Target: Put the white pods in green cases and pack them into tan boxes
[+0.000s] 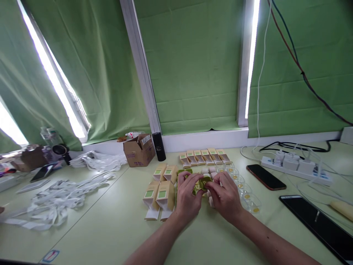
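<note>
Just above the table, my left hand [189, 197] and my right hand [228, 198] are closed on a small olive-green piece [204, 182] between the fingertips. Its exact kind is hard to make out. More green pieces [184, 171] lie behind and beneath my hands, partly hidden. To the left of my left hand stand several small kraft boxes [166, 195] with green labels and open flaps. Pale pink-white pieces [211, 169] show around my right hand, mostly covered. Beyond it, clear plastic cups [247, 196] with yellow spots stand in rows.
More kraft boxes [204, 157] line up at the back. A cardboard box [139, 151] and black cylinder [159, 147] stand by the wall. White strips [59, 198] spread out at left. At right are a phone [266, 177], a power strip [296, 170] with cables and a tablet [317, 224].
</note>
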Tool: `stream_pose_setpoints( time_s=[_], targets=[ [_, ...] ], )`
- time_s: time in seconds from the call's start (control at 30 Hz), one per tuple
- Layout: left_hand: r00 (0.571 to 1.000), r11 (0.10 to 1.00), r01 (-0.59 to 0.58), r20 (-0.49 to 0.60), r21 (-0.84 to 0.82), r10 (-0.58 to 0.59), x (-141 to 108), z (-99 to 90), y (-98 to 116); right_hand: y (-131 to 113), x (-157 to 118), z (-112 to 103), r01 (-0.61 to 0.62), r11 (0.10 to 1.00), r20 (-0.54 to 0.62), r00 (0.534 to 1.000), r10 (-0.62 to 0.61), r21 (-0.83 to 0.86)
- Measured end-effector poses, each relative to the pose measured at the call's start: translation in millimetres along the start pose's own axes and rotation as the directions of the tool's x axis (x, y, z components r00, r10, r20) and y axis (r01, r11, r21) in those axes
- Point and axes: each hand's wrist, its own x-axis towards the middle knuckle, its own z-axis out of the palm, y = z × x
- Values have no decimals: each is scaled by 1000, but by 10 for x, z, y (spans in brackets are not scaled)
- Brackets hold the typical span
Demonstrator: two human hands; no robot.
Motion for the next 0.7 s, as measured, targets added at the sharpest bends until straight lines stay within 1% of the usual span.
stream_pose_setpoints(
  time_s=[0.5, 0.7],
  targets=[
    [999, 999, 42, -11, 16, -42, -14, 17, -26, -22, 12, -9, 7, 1000, -7, 1000, -7, 2],
    [996, 996, 88, -23, 28, -87, -21, 27, -95, -60, 7, -16, 16, 1000, -17, 1000, -16, 26]
  ],
)
